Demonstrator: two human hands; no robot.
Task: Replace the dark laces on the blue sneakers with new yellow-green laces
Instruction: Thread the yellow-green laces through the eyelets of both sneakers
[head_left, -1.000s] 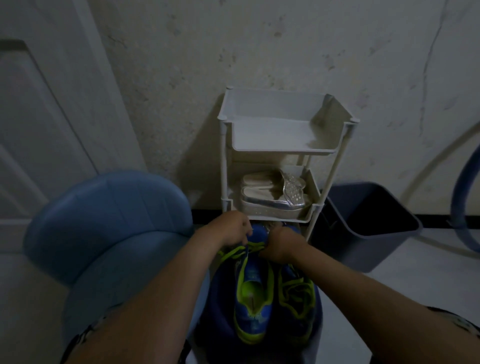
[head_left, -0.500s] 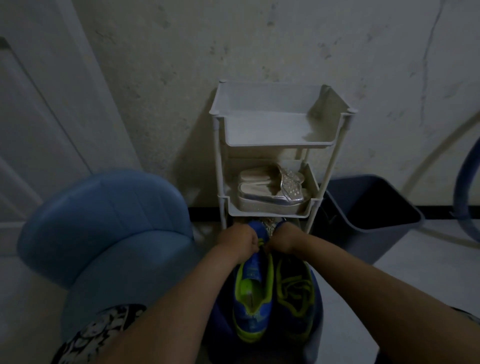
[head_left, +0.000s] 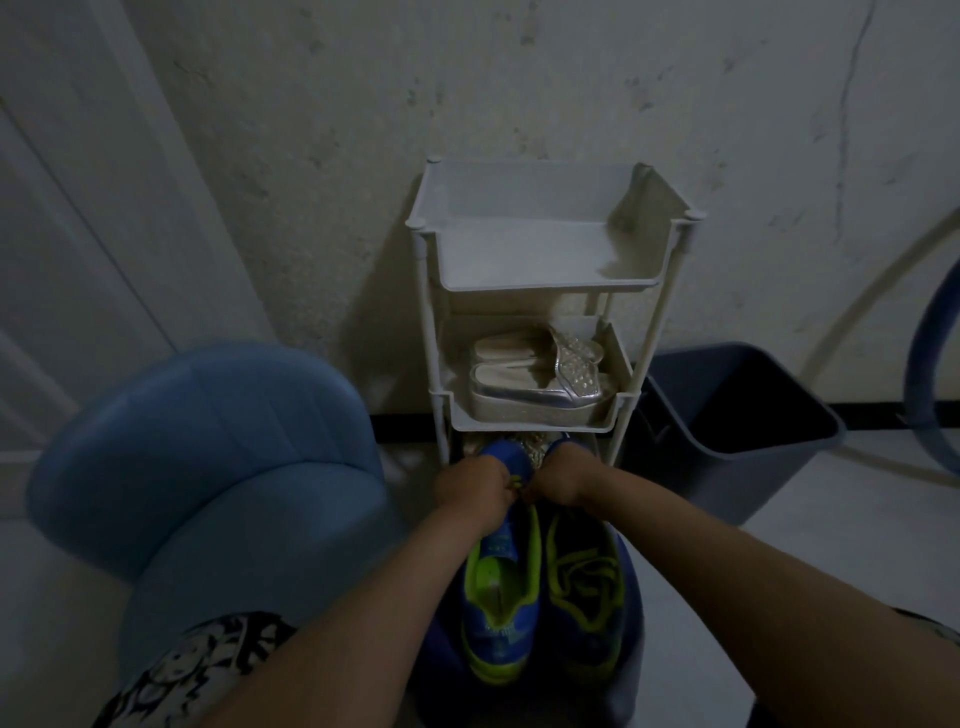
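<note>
A yellow-green lace (head_left: 516, 486) is pinched by the left hand (head_left: 470, 488) and right hand (head_left: 563, 480) at the toe of a blue sneaker (head_left: 501, 587). The second sneaker (head_left: 587, 587) is set beside it on a dark blue round seat (head_left: 632, 582). A white rack (head_left: 545, 285) is stood against the stained wall (head_left: 363, 156), with a grey bin (head_left: 727, 478) beside it.

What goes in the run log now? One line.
left hand: pinches yellow-green lace | right hand: pinches same lace | where: toe end, part-laced blue sneaker | other blue sneaker: carries yellow-green lace

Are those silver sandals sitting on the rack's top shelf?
No, the silver sandals sit on the middle shelf, below the top shelf.
</note>
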